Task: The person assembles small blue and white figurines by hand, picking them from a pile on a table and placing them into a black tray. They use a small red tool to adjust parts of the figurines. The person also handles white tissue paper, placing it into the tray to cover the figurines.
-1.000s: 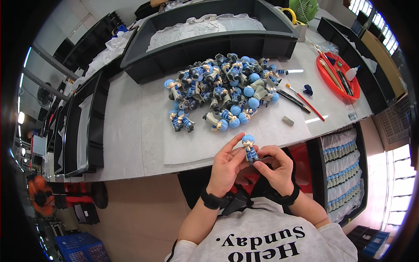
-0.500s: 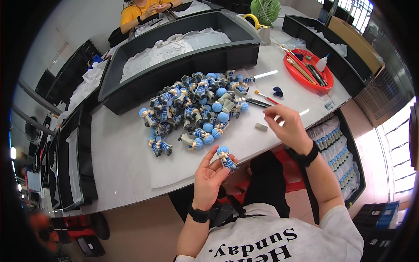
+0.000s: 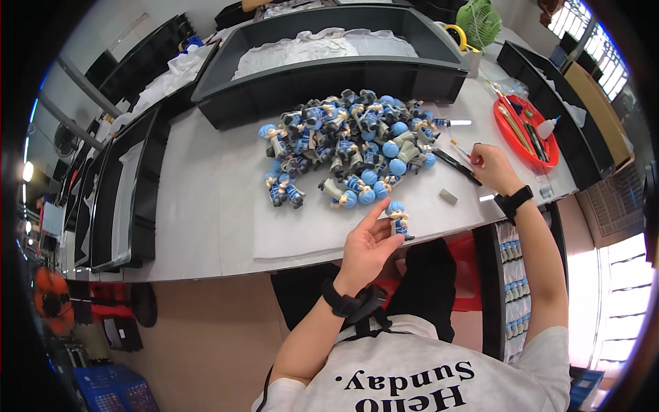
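Note:
My left hand [image 3: 374, 247] holds a small figurine [image 3: 399, 221] with blue hair and a blue striped top, upright near the table's front edge. My right hand [image 3: 495, 168] is closed at the red handle of a thin paintbrush [image 3: 462, 149], whose tip points toward the heap. Just beside those fingers lies a black pen-like tool [image 3: 456, 167]. A small grey block [image 3: 448, 197] rests nearer me. Beyond both hands, many similar figurines [image 3: 347, 147] lie heaped on a white sheet.
A large black bin [image 3: 329, 86] lined with white cloth stands behind the heap. To the right, a red oval tray [image 3: 553, 162] holds brushes, pens and a white bottle. Black trays [image 3: 141, 199] stand at left. Below the table at right, a crate [image 3: 489, 288] holds rows of figurines.
My right hand has moved away to the brush on the table and closed on its red handle. The left hand still holds the figurine. The whole view has shifted.

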Motion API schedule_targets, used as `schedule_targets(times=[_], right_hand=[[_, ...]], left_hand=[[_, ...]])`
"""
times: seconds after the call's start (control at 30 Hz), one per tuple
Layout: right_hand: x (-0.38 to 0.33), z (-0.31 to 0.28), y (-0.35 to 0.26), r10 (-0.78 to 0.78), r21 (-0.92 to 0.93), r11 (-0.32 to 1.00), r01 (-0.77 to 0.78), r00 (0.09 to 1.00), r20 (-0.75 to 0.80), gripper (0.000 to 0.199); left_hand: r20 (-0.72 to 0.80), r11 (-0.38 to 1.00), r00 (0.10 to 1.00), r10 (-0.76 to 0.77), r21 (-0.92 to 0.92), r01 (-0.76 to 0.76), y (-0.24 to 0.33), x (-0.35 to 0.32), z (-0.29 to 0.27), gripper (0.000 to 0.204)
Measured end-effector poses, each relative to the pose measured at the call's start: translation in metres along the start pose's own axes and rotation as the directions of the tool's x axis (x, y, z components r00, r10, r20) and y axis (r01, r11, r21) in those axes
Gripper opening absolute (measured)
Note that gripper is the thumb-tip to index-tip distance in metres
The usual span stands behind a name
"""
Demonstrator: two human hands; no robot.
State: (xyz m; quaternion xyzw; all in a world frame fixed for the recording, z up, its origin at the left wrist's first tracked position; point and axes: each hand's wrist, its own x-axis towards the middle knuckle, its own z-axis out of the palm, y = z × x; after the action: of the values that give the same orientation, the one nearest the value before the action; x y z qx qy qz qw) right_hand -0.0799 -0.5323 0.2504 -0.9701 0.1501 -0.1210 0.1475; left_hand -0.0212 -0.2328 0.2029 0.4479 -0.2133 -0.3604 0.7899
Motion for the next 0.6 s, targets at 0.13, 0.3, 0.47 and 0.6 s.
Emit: schedule_targets(times=[0.13, 0.3, 0.47, 0.6], right_hand=[[-0.013, -0.031, -0.046, 0.010, 0.197, 0.979, 0.045, 0.962, -0.272, 0.014], [-0.053, -0.029, -0.098, 0.098, 0.713, 0.666, 0.220, 0.922, -0.376, 0.021], [-0.089, 0.010, -0.123, 0.150, 0.887, 0.430, 0.167, 0.956, -0.252, 0.019], [-0.103, 0.029, -0.143, 0.099, 0.807, 0.550, 0.214, 0.943, -0.318, 0.023]], left_hand=[[-0.017, 1.000, 1.000, -0.019, -0.018, 0.019, 0.000, 0.000, 0.000, 0.060], [-0.049, 0.999, 0.998, -0.049, 0.016, 0.049, 0.003, 0.000, 0.003, 0.061], [-0.045, 0.999, 0.998, -0.037, 0.009, 0.037, 0.001, 0.002, 0.005, 0.061], [-0.052, 0.998, 0.998, -0.035, 0.042, 0.038, 0.002, 0.001, 0.006, 0.062]])
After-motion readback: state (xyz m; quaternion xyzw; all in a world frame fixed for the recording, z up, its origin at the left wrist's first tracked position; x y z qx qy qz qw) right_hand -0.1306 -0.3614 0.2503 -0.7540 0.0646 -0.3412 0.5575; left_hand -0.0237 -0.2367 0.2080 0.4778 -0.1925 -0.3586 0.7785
